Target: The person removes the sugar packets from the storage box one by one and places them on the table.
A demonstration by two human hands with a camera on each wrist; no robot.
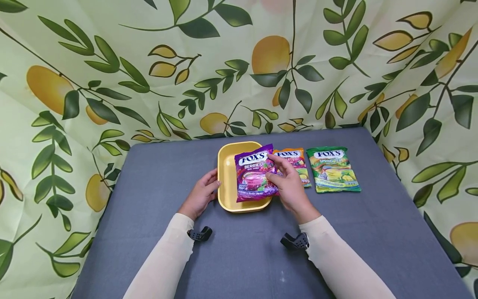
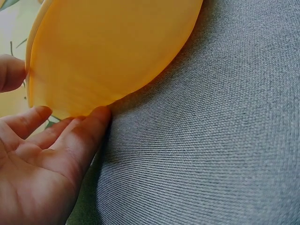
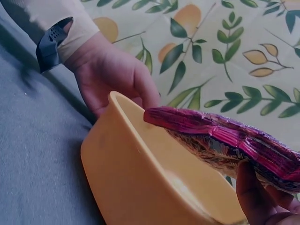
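My right hand (image 1: 289, 185) pinches a purple FOX'S Berries candy bag (image 1: 251, 176) by its right edge, thumb on the printed front. The bag is over the yellow plastic tub (image 1: 225, 176), its lower edge overlapping the tub's inside in the head view. From the right wrist, the bag (image 3: 225, 143) shows edge-on above the tub's rim. At the tub's left side, my left hand (image 1: 201, 194) holds the wall; the left wrist view has its thumb at the rim and its fingertips against the outer wall (image 2: 117, 51).
Right of the tub lies an orange FOX'S Fruits bag (image 1: 301, 166), partly hidden behind my right hand. Farther right is a green FOX'S Spring Tea bag (image 1: 333, 170). Everything stands on a grey cloth-covered table (image 1: 157, 174) before a leaf-and-fruit patterned curtain (image 1: 224, 74).
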